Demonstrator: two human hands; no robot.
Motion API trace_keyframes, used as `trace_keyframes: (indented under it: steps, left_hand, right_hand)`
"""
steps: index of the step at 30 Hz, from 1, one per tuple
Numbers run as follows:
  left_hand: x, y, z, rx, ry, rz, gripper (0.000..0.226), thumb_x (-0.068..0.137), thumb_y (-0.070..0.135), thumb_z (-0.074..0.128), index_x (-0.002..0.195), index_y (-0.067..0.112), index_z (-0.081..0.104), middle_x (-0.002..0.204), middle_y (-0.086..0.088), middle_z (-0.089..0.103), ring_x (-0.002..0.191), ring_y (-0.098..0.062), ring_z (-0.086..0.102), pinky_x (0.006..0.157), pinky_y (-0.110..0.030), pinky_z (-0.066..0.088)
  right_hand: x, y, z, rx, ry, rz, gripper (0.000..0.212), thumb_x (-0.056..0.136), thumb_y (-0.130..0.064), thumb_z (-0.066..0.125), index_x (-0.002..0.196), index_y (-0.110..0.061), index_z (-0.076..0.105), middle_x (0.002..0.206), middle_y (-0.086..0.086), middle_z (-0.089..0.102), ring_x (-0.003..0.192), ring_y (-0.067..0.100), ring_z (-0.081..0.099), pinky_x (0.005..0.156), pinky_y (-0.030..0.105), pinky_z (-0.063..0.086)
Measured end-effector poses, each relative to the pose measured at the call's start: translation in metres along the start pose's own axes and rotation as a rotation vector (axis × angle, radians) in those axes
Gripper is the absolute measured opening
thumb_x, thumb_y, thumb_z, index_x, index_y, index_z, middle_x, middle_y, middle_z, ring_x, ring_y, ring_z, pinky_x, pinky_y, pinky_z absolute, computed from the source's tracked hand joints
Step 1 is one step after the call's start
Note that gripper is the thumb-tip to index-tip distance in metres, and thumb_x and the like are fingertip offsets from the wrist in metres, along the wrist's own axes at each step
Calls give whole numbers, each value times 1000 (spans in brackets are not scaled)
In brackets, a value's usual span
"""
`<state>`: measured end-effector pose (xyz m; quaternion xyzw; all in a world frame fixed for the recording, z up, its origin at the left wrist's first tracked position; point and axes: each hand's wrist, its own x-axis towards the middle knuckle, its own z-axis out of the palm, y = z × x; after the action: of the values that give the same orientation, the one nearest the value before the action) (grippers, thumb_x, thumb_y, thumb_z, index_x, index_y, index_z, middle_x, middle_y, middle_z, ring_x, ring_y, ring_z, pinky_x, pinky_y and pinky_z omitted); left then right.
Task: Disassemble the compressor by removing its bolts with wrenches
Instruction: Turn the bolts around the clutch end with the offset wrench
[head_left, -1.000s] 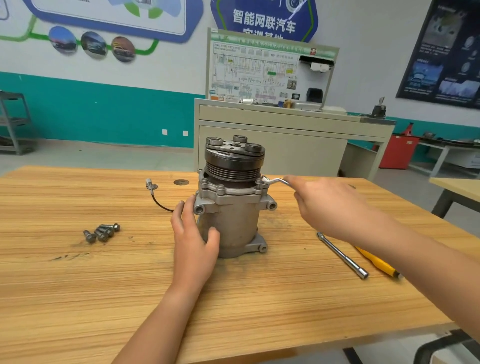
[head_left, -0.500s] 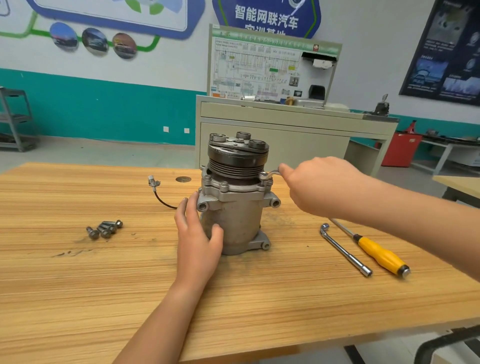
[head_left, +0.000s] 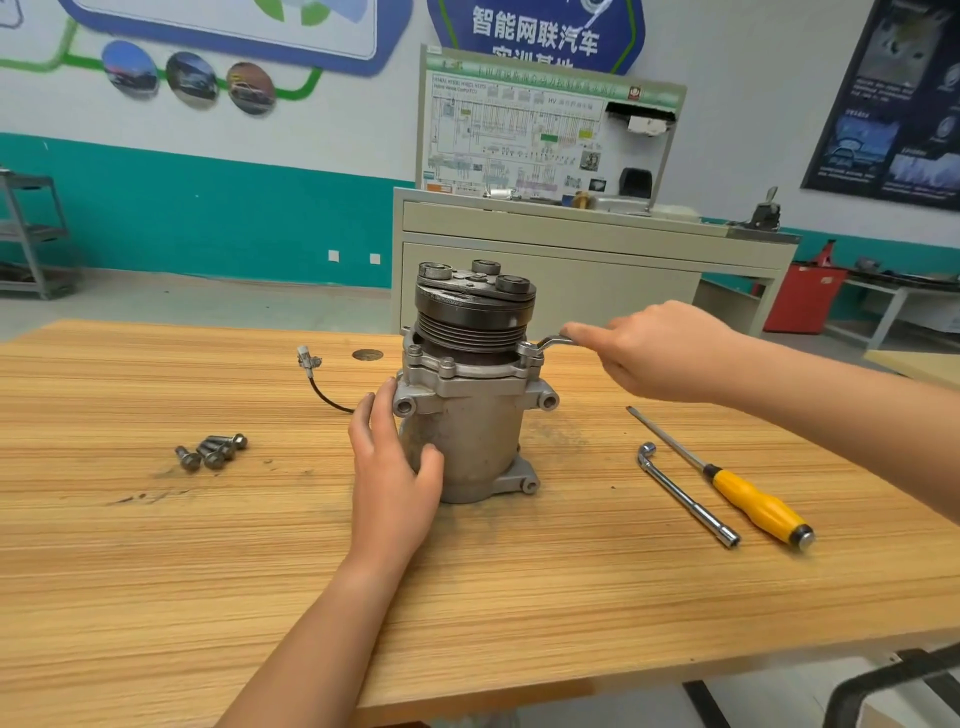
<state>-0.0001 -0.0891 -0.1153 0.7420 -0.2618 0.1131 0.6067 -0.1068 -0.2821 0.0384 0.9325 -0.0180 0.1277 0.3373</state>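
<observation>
Upright compressor; wrench seemingly on bolt

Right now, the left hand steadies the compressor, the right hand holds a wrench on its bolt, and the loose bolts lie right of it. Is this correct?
No: in the head view the loose bolts lie left of the compressor, not right. Left hand, right hand and wrench are as you say.
</observation>
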Motion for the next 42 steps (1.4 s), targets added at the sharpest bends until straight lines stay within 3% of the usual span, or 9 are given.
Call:
trace_keyframes:
  steps: [7,11,14,20,26,31,34,38,42]
  left_hand:
    - [1,-2,0,16,1,11,70,89,9,54,146,32,20,150,1,17,129,-22,36,99,-44,43]
    - [1,-1,0,8,-4,13,70,89,9,53,146,31,19,150,-2,18,131,-22,35,101,-43,41]
    - [1,-2,0,0,-2,11,69,89,9,53,146,30,19,150,-2,18,131,-22,35,102,-41,40]
    - [2,-1,1,-5,-6,4,68,89,8,53,146,28,20,150,-3,18,133,-23,33,104,-46,38]
    - [1,-2,0,-5,8,3,69,89,8,54,146,30,22,151,-2,16,131,-24,35,102,-43,41]
    - [1,-2,0,-10,16,0,69,88,9,53,146,31,22,151,0,15,129,-23,37,98,-40,43]
    - [1,-2,0,-9,20,8,68,88,9,53,145,33,23,151,-1,14,126,-23,38,94,-34,42]
    - [0,-3,0,-16,14,1,68,89,9,53,145,32,23,152,-1,13,126,-23,38,95,-34,40]
    - [0,-2,1,-24,11,0,68,89,9,53,145,33,23,152,0,13,113,-12,38,88,-27,36]
  right_hand:
    - [42,-31,32,285,442,160,32,56,26,65,82,7,67,71,18,68,57,31,64,54,39,54]
    - [33,-39,40,412,448,301,36,83,10,55,119,6,56,83,19,68,72,33,65,82,48,48]
    - [7,-37,22,562,450,517,39,99,-13,37,137,-6,37,68,5,54,58,26,51,52,32,37]
    - [-31,-57,-32,180,62,458,43,89,-9,41,130,-22,36,53,-4,31,45,14,26,40,26,16]
    - [-17,-74,-51,76,-73,365,38,86,0,39,122,-10,43,64,-1,37,79,28,59,40,26,18]
    - [-1,-82,-68,-6,-189,284,25,87,1,45,108,-9,55,86,3,58,83,27,57,41,25,18]
    - [5,-82,-73,-40,-200,273,22,87,0,48,102,-13,58,68,-1,44,73,23,46,41,25,19]
    - [-1,-78,-64,-73,-182,247,18,87,1,45,100,-11,50,77,2,53,57,20,38,39,27,19]
    - [-5,-53,-45,-135,-143,230,46,87,1,41,131,-12,38,56,-2,30,44,15,27,39,26,17]
